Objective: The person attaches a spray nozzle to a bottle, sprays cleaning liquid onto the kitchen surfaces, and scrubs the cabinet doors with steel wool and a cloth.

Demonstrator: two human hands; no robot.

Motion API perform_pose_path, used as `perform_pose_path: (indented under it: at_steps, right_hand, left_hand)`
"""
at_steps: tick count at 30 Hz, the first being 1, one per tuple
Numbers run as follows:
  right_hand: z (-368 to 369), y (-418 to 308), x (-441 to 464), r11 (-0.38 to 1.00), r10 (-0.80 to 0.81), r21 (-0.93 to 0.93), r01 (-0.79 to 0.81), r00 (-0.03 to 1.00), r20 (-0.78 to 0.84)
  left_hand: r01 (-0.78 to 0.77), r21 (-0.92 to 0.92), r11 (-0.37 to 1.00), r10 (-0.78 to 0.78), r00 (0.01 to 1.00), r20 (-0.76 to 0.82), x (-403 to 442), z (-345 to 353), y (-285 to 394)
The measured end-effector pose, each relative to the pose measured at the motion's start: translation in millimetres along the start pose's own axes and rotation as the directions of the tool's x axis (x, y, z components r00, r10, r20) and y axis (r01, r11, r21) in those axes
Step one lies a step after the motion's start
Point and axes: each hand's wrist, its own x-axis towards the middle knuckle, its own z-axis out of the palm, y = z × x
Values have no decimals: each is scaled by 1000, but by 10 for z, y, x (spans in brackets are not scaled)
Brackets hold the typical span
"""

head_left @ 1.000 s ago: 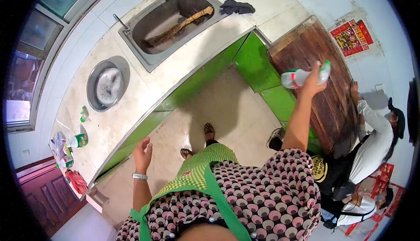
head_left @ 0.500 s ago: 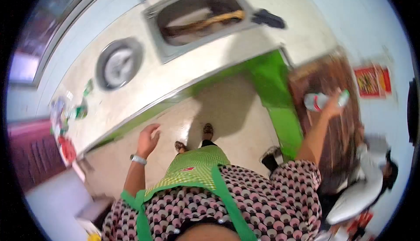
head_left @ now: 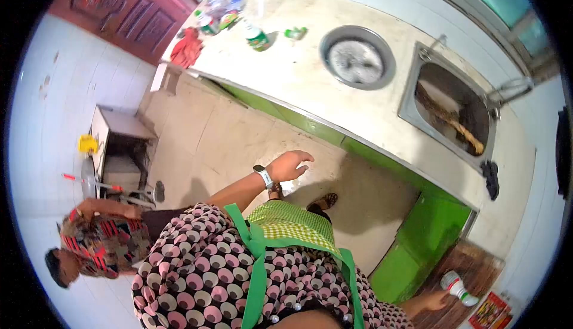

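My left hand (head_left: 289,166), with a white-banded watch at the wrist, hangs over the floor in front of the counter. Its fingers are loosely bent and apart, with nothing in them. Down at the lower right, my right hand (head_left: 434,300) is at a white plastic bottle (head_left: 453,282) with a red and green label. The fingers seem closed on its side, partly hidden behind it. Beneath the bottle is a brown wooden tabletop (head_left: 477,263).
A metal basin (head_left: 331,69) of sudsy water sits on the counter (head_left: 358,111) beside a sink (head_left: 412,99) with a long brown object inside. Bottles (head_left: 256,37) and a red cloth (head_left: 187,48) occupy the far left end. Another person (head_left: 113,239) is at the left.
My view has swung left, bringing the counter's left end and the other person into sight. My right hand stays with the bottle, now at the lower right. My left hand remains free.
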Motion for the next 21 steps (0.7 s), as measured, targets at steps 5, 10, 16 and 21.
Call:
perform_pose_path:
  at_steps: [5, 10, 16, 21]
  right_hand:
    - [-551, -716, -1907, 890, 446, -18, -455, 864, 234]
    - [-452, -1081, -3327, 682, 587, -99, -724, 462, 665]
    - [0, -2247, -4919, 631, 388, -87, -771, 217, 896]
    - [192, -3603, -6380, 837, 34, 158, -523, 339, 940]
  left_hand:
    - [60, -94, 994, -73, 987, -143, -721, -385, -481]
    - [136, -218, 966, -203, 923, -326, -1912, -916, -1276]
    - [275, -310, 910, -407, 734, -544, -3342, -1300, -2277]
    - [297, -443, 846, -531, 548, -647, -4134, -1160, -2760]
